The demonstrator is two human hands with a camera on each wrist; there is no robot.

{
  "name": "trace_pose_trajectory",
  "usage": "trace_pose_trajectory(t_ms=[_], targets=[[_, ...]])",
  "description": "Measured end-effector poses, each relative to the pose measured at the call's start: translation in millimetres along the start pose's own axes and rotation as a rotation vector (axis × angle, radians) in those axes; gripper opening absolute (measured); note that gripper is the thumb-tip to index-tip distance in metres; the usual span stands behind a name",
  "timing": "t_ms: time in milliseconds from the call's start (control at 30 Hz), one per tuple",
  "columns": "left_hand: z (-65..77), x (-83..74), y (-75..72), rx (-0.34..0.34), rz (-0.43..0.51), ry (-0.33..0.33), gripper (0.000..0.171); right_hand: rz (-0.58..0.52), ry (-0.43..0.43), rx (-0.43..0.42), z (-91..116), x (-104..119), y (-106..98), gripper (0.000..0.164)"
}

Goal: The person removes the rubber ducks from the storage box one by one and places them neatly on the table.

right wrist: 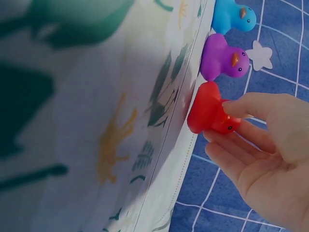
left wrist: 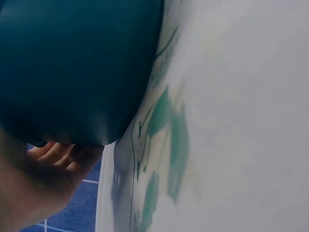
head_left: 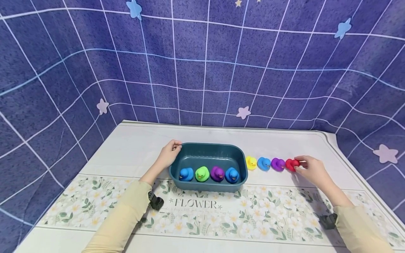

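Four ducks (head_left: pixel 202 174) sit inside the tub (head_left: pixel 207 186) and a row (head_left: pixel 264 164) of four lies outside, perhaps halfway. Your right hand (head_left: pixel 312 170) pinches the row's end red duck (head_left: pixel 290 165); your left hand (head_left: pixel 167 155) grips the tub.

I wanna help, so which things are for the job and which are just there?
Job, probably:
red duck in right hand
three ducks in its row
teal tub, left hand touching
four ducks inside

Just there:
flowery tablecloth
starry cloth
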State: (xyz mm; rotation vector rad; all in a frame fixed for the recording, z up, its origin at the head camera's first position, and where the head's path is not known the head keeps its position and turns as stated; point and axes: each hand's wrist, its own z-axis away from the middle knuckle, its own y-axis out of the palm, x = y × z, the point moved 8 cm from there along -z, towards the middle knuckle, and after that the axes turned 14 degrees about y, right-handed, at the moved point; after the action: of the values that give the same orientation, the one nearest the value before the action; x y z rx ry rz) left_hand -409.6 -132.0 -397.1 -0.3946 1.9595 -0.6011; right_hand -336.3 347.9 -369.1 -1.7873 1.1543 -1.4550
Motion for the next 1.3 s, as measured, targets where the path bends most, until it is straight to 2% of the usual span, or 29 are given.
trace_pose_trajectory(t_ms=[200, 433, 767, 1000, 1200, 1300], targets=[[0.3, -0.3, 0.2, 0.002, 0.003, 0.0, 0.027, 0.003, 0.006, 0.037, 0, -1, 4, 0.033], [-0.3, -0.5, -0.2, 0.003, 0.005, 0.004, 0.027, 0.015, 0.006, 0.042, -1, 0, 5, 0.034], [0.3, -0.3, -0.1, 0.008, 0.003, -0.003, 0.028, 0.01, -0.109, -0.072, 2, 12, -4, 0.041], [-0.7, -1.5, 0.6, 0.009, -0.001, 0.002, 0.028, 0.012, -0.117, -0.09, 2, 26, -12, 0.038], [-1.5, 0.6, 0.3, 0.009, 0.002, 0.011, 0.028, -0.011, -0.174, -0.145, 7, 47, -17, 0.037], [-0.1, 0.1, -1.0, 0.001, 0.005, 0.009, 0.027, -0.022, -0.198, -0.146, 9, 56, -16, 0.037]])
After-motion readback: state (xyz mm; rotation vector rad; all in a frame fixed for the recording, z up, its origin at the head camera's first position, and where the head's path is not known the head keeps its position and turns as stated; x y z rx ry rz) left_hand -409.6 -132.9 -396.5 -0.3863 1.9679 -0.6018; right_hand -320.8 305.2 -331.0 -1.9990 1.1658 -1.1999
